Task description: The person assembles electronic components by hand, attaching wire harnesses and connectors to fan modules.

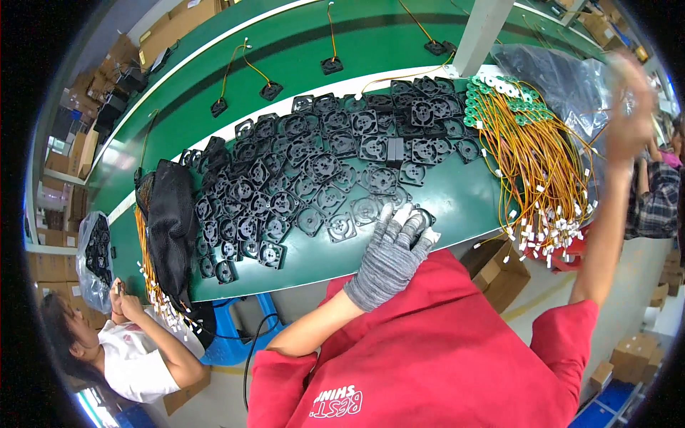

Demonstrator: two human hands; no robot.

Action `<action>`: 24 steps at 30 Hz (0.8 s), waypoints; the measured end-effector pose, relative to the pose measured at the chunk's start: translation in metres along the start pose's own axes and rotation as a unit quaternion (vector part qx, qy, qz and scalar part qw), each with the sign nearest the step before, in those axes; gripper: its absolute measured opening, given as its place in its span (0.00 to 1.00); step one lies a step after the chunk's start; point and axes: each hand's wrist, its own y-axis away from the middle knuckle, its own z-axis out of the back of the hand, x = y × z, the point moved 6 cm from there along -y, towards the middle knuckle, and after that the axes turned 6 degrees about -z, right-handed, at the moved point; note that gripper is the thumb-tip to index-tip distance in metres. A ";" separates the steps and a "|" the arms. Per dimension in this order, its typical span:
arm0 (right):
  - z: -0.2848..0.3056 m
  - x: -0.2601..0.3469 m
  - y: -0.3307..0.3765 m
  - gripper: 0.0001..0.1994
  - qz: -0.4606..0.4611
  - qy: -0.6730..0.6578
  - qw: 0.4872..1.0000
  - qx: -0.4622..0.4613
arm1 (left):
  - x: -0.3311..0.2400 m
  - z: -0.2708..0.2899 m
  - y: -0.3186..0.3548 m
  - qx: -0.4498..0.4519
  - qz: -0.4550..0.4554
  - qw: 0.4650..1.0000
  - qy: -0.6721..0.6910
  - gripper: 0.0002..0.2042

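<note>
gloved left hand [391,255] rests flat on a black fan frame [424,216], fingers pointing up-right.

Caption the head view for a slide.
Gloved left hand rests on black fan frames on a green bench; right hand is raised, blurred, beside yellow wires.

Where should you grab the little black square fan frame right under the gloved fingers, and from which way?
Probably by two opposite outer edges of the fan frame, coming straight down from above. It lies flat on the green table, so its sides are the only parts that stick up, and its round middle is too shallow to pinch. The gloved left hand already rests right over it. The right hand is raised away, blurred.
</note>
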 end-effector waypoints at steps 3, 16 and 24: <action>-0.040 0.079 0.090 0.14 0.050 -0.033 0.987 0.152 | 0.002 0.004 0.003 -0.023 0.025 0.999 0.027 0.15; -0.065 0.057 0.154 0.08 -0.444 -0.418 0.722 0.327 | 0.151 0.050 -0.126 -0.059 0.122 0.988 -0.072 0.14; -0.062 0.023 0.167 0.10 -0.628 -0.586 0.483 0.172 | 0.250 -0.032 -0.176 0.247 0.172 0.935 -0.186 0.12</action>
